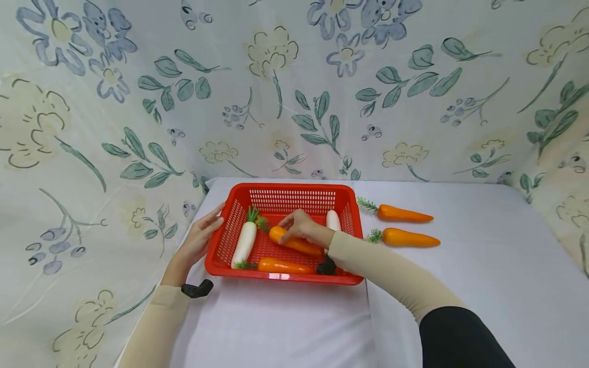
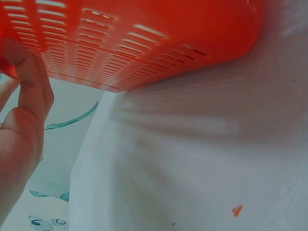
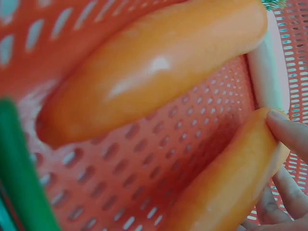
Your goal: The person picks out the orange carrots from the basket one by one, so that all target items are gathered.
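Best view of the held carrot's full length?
Head: the held carrot shows from greens to near its tip, partly behind the right hand. Right wrist: closer, but cropped at the bottom edge. Left wrist: absent.

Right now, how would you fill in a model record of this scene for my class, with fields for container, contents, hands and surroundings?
Container: red rectangular plastic basket with perforated walls
Left hand: holding the basket's left rim
Right hand: pinching a tapered orange carrot with feathery green top, inside the basket
Other contents: second orange carrot; long white radish with green stalks; another white radish, partly hidden
Right of basket: farther orange carrot; nearer orange carrot
Surface: white cloth
Backdrop: floral-patterned fabric
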A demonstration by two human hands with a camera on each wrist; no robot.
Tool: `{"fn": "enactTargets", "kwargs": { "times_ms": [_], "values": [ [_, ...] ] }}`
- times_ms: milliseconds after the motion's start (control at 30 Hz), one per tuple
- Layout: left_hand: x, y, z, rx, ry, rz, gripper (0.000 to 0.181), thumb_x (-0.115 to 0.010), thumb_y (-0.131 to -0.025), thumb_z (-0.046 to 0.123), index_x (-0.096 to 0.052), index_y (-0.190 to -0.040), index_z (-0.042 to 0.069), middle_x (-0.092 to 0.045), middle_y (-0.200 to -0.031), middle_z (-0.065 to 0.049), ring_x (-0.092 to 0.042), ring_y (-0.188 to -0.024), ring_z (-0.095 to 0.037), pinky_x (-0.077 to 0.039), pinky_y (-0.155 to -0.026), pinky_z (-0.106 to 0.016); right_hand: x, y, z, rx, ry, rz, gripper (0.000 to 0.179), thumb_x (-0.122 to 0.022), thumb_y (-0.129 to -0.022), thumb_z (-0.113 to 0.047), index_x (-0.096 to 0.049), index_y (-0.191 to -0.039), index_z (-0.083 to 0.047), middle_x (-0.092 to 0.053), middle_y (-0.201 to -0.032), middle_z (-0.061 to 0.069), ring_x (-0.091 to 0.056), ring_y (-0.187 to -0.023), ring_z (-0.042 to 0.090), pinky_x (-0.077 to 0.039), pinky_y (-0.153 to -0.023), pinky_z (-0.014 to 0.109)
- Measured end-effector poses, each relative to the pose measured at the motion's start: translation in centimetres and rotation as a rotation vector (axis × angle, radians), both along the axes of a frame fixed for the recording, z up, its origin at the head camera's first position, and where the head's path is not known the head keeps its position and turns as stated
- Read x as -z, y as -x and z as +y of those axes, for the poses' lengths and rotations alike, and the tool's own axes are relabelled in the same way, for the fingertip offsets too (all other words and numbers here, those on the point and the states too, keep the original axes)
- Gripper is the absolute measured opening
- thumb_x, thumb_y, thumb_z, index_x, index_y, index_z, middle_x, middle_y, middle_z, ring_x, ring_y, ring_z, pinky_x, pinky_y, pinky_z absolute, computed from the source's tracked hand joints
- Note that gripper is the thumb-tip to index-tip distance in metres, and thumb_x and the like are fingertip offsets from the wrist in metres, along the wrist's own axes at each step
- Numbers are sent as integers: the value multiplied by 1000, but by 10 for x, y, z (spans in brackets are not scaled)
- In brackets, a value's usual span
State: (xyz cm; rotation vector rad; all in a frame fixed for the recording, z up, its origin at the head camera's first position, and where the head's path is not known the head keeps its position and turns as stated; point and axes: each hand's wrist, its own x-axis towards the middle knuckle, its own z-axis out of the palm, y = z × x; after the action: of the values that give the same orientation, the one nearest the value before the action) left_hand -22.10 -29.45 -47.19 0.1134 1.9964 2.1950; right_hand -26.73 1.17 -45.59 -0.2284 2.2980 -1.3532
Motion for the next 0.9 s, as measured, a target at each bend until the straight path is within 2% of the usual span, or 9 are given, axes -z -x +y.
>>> {"fn": "enactTargets", "kwargs": {
  "times_ms": [167, 300, 567, 900],
  "values": [
    [-1, -1, -1, 2, -9, -4, 56, -52, -105, 22, -32, -158, 20, -54, -130, -11, -64, -103, -17, -57, -85, -34, -6, 0, 0, -13, 35, 1, 39, -89, -72, -1, -75, -109, 0, -72, -106, 9, -63, -100, 24, -55, -89, 31],
    [-1, -1, 0, 8, -14, -2, 56, -52, -105, 22, -32, -158, 20, -54, -128, -11, -64, -103, -17, -57, -86, -34, -15, 1, 2, -17, 75, 11, 40, -88, -71, 2, -75, -109, 2, -72, -109, 11, -63, -105, 25, -55, -88, 31],
    [1, -1, 0, 3, 0, 5, 55, -52, -105, 22, -33, -157, 20, -53, -131, -11, -63, -105, -17, -57, -86, -35, -48, 2, 10, -60, 146, 31, 44, -86, -73, 3, -73, -115, 0, -68, -117, 12, -60, -105, 26, -56, -80, 28],
    [0, -1, 1, 3, -11, -1, 56, -52, -105, 21, -32, -157, 20, -53, -128, -11, -63, -103, -16, -57, -86, -34, -88, -2, 34, -132, 174, 76, 46, -85, -77, -2, -72, -121, -5, -65, -124, 10, -63, -101, 26, -58, -82, 32]
  ]
}}
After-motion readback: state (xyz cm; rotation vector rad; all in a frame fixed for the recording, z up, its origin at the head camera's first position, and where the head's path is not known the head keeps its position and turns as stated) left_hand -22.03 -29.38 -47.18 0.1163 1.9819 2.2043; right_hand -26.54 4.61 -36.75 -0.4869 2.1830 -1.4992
